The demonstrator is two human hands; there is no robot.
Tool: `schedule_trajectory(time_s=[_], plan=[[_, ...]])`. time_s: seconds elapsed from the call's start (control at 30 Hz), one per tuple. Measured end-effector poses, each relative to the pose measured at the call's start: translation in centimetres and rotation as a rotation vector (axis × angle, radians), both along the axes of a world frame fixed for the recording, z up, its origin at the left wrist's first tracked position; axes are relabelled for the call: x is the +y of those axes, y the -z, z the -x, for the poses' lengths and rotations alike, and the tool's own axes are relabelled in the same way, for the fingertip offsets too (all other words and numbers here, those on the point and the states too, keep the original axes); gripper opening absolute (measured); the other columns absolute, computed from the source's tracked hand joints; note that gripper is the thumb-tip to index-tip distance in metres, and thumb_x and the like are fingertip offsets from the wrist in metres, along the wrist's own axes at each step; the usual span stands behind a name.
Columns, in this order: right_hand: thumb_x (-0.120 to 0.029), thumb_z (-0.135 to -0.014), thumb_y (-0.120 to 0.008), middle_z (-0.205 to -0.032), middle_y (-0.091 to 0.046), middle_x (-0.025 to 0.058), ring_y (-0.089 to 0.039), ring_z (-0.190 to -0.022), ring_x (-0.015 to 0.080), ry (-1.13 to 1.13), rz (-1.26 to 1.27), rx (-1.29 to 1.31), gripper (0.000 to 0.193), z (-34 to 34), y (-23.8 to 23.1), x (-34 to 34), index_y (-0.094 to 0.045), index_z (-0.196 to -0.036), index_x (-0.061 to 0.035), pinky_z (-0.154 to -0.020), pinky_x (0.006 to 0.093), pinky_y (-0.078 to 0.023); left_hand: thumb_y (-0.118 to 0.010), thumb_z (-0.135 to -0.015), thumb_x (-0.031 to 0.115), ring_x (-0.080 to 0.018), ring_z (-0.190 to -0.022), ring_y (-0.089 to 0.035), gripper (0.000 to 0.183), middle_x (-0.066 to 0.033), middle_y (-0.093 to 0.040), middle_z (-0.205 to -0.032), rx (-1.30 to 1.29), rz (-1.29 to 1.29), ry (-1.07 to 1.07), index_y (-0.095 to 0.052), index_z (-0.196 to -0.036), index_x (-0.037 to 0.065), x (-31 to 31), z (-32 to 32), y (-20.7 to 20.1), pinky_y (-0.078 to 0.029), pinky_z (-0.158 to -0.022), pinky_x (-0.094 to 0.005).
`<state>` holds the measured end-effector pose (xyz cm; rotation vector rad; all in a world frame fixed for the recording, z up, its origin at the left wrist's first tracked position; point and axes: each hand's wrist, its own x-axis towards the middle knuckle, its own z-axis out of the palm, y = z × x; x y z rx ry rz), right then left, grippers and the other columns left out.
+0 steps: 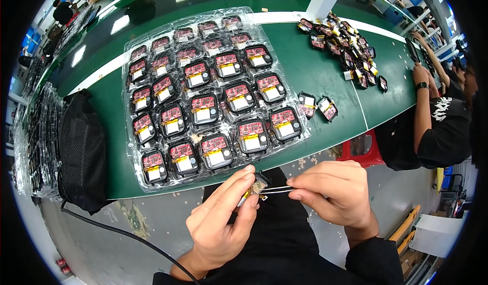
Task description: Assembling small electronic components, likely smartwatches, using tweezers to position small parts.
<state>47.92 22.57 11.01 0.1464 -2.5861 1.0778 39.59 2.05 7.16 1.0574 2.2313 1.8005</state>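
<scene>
Hands: left hand (218, 224), 6-7 o'clock, pinched shut, thumb against fingers, on a small module; right hand (335, 193), 4 o'clock, thumb and fingers closed on tweezers (278, 187).
Held module (246, 197): 6 o'clock, just off the near edge of the green surface (325, 140). Yellow and dark parts show; fine detail hidden by fingers.
Tweezer tips: at the module; can't tell if they grip anything.
Clear tray (203, 178): around 11 o'clock, rows of black-framed units (215, 152), red board plus pale block in each. Looks well filled; can't tell whether those are finished or waiting.
Loose pile (345, 49): 1-2 o'clock, jumbled modules outside the tray, many remaining; stage unclear.
Stray pair (328, 108): 2-3 o'clock, between tray and pile, apart from the pile.
Progress: my read, one module mid-work, not done; total left can't be counted.
Writing: white lettering on co-worker's black shirt (450, 132), 3 o'clock, not copied. Board print and block markings too small to read. No brand made out.
</scene>
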Motion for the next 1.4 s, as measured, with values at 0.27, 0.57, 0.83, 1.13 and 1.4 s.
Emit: schedule_trajectory(time_s=[0.27,0.57,0.83,1.13,1.4], plan=[[-0.013,-0.073,-0.086,-0.08,-0.069,0.0026,-0.061,-0.058,0.014,0.108,-0.353,0.081,0.029,-0.5,-1.1,-1.3,-0.074,-0.097,-0.0032,-0.051,0.027,-0.049,-0.066,-0.091,-0.01,-0.021,-0.089,-0.072,0.029,-0.0275,-0.067,-0.119,0.06,0.033,-0.011,-0.064,-0.12,-0.011,0.2,0.0,0.1,-0.065,-0.067,-0.0287],[-0.012,-0.073,-0.085,-0.079,-0.068,0.0029,-0.06,-0.055,0.014,0.175,-0.406,0.125,0.028,-0.8,-0.9,-2.1,-0.073,-0.096,-0.002,-0.048,0.0268,-0.048,-0.066,-0.091,-0.009,-0.0205,-0.086,-0.073,0.029,-0.0275,-0.068,-0.119,0.146,0.03,-0.021,-0.064,-0.12,-0.011,0.5,0.0,0.3,-0.064,-0.065,-0.0281],[-0.009,-0.074,-0.086,-0.079,-0.069,0.0053,-0.066,-0.06,0.0174,0.038,-0.122,0.086,0.025,0.0,0.3,-0.3,-0.073,-0.095,-0.003,-0.052,0.029,-0.052,-0.073,-0.084,-0.009,-0.0322,-0.097,-0.075,0.033,-0.0276,-0.071,-0.113,-0.057,0.016,-0.053,-0.066,-0.117,-0.009,0.2,0.0,-0.4,-0.062,-0.082,-0.034],[-0.01,-0.073,-0.086,-0.077,-0.068,0.0039,-0.064,-0.059,0.0159,0.166,-0.394,0.105,0.026,-0.7,-0.9,-2.1,-0.073,-0.094,-0.0023,-0.05,0.0274,-0.049,-0.066,-0.091,-0.009,-0.0174,-0.078,-0.072,0.03,-0.0281,-0.068,-0.119,0.137,0.023,-0.017,-0.064,-0.12,-0.01,0.2,0.2,0.5,-0.063,-0.062,-0.026],[-0.009,-0.073,-0.086,-0.078,-0.068,0.0052,-0.065,-0.059,0.0181,0.024,-0.067,0.092,0.024,0.1,0.6,-0.3,-0.072,-0.092,-0.0028,-0.051,0.0297,-0.051,-0.065,-0.091,-0.01,-0.0161,-0.077,-0.071,0.028,-0.0283,-0.068,-0.12,0.041,0.022,-0.009,-0.064,-0.119,-0.011,-0.3,0.1,0.2,-0.063,-0.062,-0.026]])
